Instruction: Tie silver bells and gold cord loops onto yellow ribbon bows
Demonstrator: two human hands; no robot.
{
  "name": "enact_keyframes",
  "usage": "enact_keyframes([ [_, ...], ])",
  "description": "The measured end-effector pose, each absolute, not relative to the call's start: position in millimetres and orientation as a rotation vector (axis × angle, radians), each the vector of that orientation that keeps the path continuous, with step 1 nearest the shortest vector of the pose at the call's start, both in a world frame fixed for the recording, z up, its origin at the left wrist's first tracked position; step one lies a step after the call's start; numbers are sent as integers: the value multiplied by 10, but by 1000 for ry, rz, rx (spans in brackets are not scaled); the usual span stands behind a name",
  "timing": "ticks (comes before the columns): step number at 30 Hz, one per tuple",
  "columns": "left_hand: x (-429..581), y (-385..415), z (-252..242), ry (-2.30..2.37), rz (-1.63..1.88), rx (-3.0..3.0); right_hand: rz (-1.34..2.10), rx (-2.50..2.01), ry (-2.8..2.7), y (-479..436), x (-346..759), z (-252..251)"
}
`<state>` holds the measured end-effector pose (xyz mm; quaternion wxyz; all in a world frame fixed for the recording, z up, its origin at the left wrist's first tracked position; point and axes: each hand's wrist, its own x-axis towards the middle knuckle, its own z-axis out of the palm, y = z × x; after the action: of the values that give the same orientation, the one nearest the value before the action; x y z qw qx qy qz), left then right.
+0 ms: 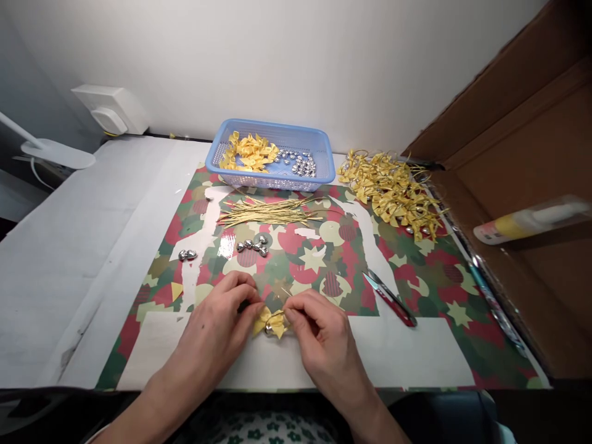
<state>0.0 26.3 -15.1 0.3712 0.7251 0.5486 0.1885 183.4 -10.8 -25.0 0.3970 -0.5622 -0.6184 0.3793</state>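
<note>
A yellow ribbon bow (276, 323) with a silver bell (269, 329) at its middle is between my hands, over the white paper strip near the front edge. The thumb and fingers of my left hand (222, 317) pinch its left side. At the right, my right hand (321, 327) pinches a thin gold cord (287, 291) that runs to the bow. Just beyond my hands lie several silver bells (253, 245). A bundle of gold cords (271, 211) is spread behind them.
A blue basket (271, 180) at the back holds yellow bows and silver bells. Finished-looking bows with cords (393, 188) are heaped at the back right. Red-handled scissors (393, 301) lie right of my hands. A cardboard box (522, 142) and a glue bottle (522, 223) border the right side.
</note>
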Motion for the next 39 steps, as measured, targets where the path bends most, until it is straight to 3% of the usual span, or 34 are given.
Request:
enact_keyframes([
  [8,-89,115,-60,1445,466,1835,1012,-1407,-1451,-172,1888,-214],
  [16,-8,-112,-272,1476,544,1992,929,-1276,-1506,-282,1880,-256],
  [26,1,-89,-28,1094,555,1576,784,-1237,-1624,-407,1897,-147],
  [39,39,-193,122,1128,742,1158,624,-1257,-1619,-566,1879,99],
])
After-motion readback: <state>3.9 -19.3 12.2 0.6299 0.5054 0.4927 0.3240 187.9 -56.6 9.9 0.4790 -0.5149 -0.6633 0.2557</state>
